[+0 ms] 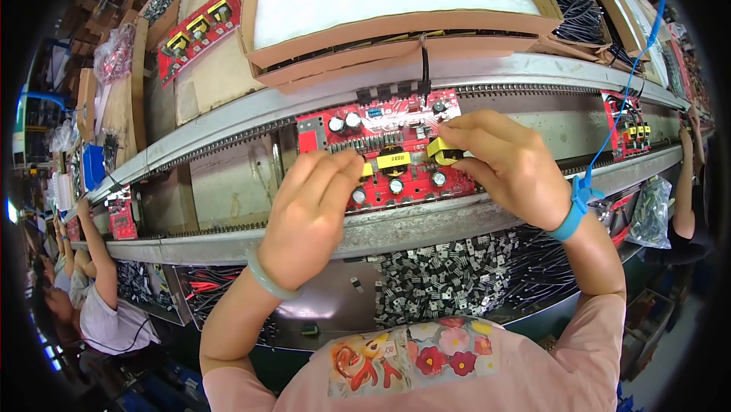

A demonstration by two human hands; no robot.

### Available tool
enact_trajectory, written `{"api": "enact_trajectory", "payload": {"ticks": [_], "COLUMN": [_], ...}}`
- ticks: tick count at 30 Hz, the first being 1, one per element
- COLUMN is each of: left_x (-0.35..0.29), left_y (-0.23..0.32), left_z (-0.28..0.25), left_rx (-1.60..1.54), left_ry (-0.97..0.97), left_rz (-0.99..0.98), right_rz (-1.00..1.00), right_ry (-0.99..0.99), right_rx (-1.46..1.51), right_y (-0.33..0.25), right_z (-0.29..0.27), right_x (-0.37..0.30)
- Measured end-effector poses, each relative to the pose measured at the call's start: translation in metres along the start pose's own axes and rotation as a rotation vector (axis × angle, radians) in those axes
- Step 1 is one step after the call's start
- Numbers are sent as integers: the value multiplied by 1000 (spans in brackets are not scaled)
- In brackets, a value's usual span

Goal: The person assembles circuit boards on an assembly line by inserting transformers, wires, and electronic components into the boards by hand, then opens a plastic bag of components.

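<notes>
A red circuit board (415, 124) lies across the chain rails in front of me, with several silver-topped capacitors and a row of metal-tabbed parts on it. Between the thumb and fingers of my right hand (521, 168) is a yellow-taped transformer (444, 154), at the board's right part. A second yellow transformer (394, 159) sits upright in the middle of the board. My left hand (308, 210) is closed at the left end, its fingertips on another yellow transformer (367, 170) that they partly hide. A blue wrist strap (575, 214) with a coiled cord circles my right wrist.
Beyond the rail stands a cardboard box (403, 43) with yellow transformers on white foam. Nearer me, a metal tray holds loose black transistors (449, 275) and black cables (541, 260). More red boards (628, 126) lie along the line. Co-workers' arms (99, 241) reach in at both sides.
</notes>
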State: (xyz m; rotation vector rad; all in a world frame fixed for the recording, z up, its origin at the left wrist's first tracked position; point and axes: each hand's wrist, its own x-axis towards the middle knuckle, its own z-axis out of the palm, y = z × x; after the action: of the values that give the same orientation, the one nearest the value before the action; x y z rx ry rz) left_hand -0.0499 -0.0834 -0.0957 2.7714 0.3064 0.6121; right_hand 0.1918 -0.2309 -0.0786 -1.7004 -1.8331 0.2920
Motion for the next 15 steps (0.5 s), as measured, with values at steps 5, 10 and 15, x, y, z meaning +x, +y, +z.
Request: {"api": "enact_trajectory", "payload": {"ticks": [5,10,15], "left_x": [0,1,2], "left_y": [-5,-8,-5], "left_z": [0,-2,-1], "left_rx": [-93,-129,-83], "left_ry": [2,-48,-46], "left_rz": [-58,-62,-77], "right_rz": [-42,-98,-168], "right_ry": [-9,-33,-79], "right_rx": [-31,-56,-99], "right_y": [5,6,5], "right_z": [10,15,14], "right_x": [-3,3,7]}}
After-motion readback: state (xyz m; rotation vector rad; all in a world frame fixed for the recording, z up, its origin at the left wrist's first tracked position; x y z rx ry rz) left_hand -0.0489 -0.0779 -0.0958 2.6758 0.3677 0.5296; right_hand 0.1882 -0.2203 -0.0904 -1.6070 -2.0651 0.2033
